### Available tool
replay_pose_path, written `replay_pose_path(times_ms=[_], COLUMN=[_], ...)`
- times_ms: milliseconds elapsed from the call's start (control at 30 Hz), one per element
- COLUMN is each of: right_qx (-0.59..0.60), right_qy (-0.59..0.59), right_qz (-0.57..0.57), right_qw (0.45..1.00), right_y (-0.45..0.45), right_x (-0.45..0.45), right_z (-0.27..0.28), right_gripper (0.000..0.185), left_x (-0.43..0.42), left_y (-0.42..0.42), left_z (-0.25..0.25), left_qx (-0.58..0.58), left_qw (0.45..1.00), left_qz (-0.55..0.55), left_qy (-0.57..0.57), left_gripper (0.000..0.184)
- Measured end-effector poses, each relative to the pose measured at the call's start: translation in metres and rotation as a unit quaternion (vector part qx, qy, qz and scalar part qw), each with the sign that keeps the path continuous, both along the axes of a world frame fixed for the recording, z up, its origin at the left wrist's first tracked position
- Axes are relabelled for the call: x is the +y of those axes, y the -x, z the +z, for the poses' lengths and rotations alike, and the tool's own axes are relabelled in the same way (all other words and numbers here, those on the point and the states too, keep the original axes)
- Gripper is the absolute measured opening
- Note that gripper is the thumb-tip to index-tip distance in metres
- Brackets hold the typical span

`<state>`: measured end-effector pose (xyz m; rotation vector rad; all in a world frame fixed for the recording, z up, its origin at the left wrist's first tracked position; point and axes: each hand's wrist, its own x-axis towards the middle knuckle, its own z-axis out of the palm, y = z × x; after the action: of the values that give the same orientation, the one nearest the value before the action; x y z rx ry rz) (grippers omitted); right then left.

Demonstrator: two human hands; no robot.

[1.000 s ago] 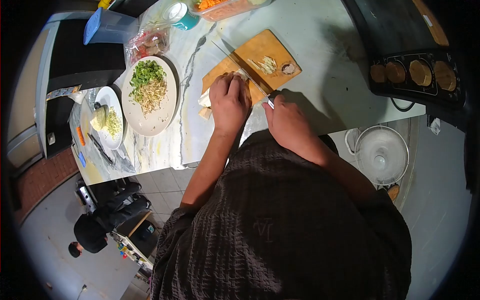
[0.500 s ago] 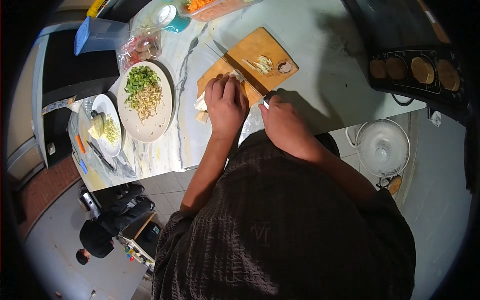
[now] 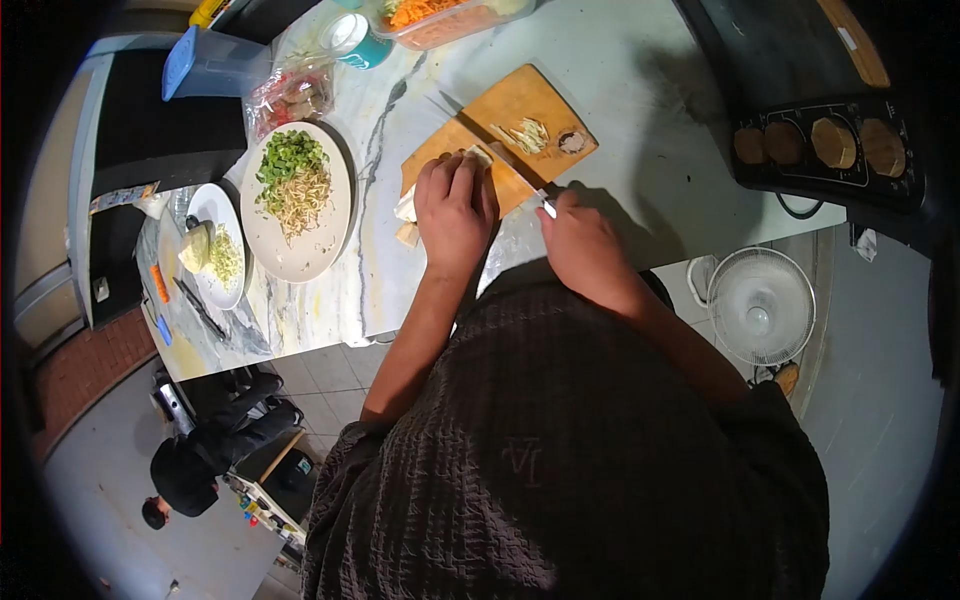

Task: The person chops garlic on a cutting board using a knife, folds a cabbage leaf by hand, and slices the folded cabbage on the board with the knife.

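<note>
A wooden cutting board (image 3: 520, 92) lies at an angle on the marble-patterned table. My left hand (image 3: 455, 212) is closed over a whitish piece of food (image 3: 405, 207) at the board's near left edge; its kind is hard to tell, as my fingers cover most of it. My right hand (image 3: 588, 245) grips a knife (image 3: 521, 176) by its handle, the blade lying across the board just right of my left fingertips. Pale cut strips (image 3: 524, 135) form a small pile on the far right part of the board.
Left of the board stand a plate (image 3: 333, 230) of chopped greens and sprouts and a smaller white plate (image 3: 229, 292). Behind are a plastic tub (image 3: 455, 34) of shredded carrot and a teal cup (image 3: 365, 50). A stove (image 3: 820, 110) is at right. Another person (image 3: 190, 465) sits lower left.
My right hand and the knife have shifted slightly right and back, so more of the blade shows. The left hand stays on the whitish piece. The whole view has shifted a little.
</note>
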<state>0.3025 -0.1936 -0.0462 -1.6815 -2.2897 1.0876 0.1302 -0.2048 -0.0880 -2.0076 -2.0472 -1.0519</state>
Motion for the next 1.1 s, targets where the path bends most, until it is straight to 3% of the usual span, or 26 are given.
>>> replay_pose_path(times_ms=[1100], right_qx=[0.032], right_qy=[0.031], right_qz=[-0.003], right_qw=[0.999], right_y=[0.015], right_x=[0.001], right_z=[0.009], right_gripper=[0.033], left_x=[-0.002], left_y=[0.000], left_z=[-0.003], left_qx=[-0.005], left_qw=[1.000], left_qz=[0.020], left_qy=[0.002], left_gripper=[0.020])
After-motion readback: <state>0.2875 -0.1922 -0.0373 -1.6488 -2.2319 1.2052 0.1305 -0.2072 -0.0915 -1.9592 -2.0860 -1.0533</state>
